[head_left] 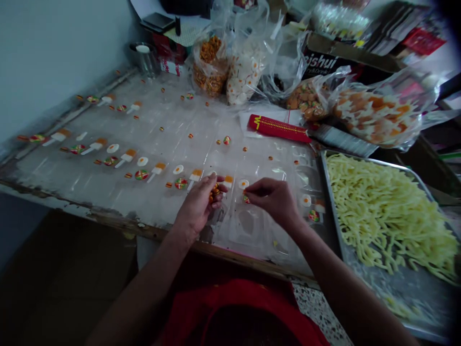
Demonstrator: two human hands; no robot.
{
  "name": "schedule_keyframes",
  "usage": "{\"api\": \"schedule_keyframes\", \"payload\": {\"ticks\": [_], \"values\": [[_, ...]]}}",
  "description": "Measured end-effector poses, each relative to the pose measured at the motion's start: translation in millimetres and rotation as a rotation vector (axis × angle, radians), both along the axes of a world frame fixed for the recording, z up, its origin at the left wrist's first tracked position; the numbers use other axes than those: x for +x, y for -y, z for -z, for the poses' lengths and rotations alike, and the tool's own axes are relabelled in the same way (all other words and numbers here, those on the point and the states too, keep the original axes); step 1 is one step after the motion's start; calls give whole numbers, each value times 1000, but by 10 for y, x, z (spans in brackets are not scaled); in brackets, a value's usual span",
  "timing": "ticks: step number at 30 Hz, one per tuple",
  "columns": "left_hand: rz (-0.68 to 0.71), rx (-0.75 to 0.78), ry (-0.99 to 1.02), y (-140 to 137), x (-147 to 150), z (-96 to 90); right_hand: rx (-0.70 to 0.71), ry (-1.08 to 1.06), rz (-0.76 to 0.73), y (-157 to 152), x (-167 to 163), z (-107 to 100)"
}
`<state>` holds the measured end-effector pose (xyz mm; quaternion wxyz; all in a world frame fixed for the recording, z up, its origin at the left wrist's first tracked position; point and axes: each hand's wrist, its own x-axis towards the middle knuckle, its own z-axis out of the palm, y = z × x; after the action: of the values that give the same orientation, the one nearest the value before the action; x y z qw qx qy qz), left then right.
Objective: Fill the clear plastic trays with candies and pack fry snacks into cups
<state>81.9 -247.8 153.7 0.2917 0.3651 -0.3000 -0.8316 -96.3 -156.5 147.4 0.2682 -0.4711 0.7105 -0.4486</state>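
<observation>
The red clothing (234, 307) I have on lies nearest, at six o'clock, just below the worktop (151, 199) edge. Counting the clock from my hands, my left hand (203, 202) is curled round a small heap of orange-and-brown burger-shaped pieces (215, 193), some showing between the fingers. My right hand (272, 197) has thumb and forefinger drawn together over a red-and-green disc (247, 199); I cannot tell whether they grasp a tiny piece. An egg-shaped piece (244, 184) sits just past those fingertips, and an orange-and-white lolly-shaped piece (228, 180) just beyond my left fingers. Clear plastic (248, 223) lies beneath. Toward nine and ten o'clock runs a line of similar small pieces, another red-and-green disc (180, 183) among them. At three o'clock, beyond my right wrist, are an egg-shaped piece (306, 200) and a disc (314, 215), then a metal tray (382, 288) heaped with pale yellow strands (389, 211). A red sleeve with yellow marks (279, 129) lies at one o'clock; filled plastic bags stand from twelve (245, 72) to two (378, 113), and a metal cup (148, 65) between ten and eleven.
</observation>
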Motion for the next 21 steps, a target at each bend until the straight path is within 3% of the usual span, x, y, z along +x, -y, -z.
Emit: {"api": "schedule_keyframes", "payload": {"ticks": [4,7,10,14,17,21], "values": [[2,175,-14,22,110,9,-5,-382,-144,-130,178,233],[-12,246,-81,11,120,-24,39,-569,-219,-116,232,266],[-49,245,-129,-74,104,-46,121,-545,-249,-97,136,228],[-39,205,-213,-246,75,17,208,-330,-141,-41,-56,162],[-121,219,-205,-314,58,97,69,-284,-99,2,-45,33],[-90,235,-196,-386,117,85,-237,-416,-388,-78,256,-200]]}}
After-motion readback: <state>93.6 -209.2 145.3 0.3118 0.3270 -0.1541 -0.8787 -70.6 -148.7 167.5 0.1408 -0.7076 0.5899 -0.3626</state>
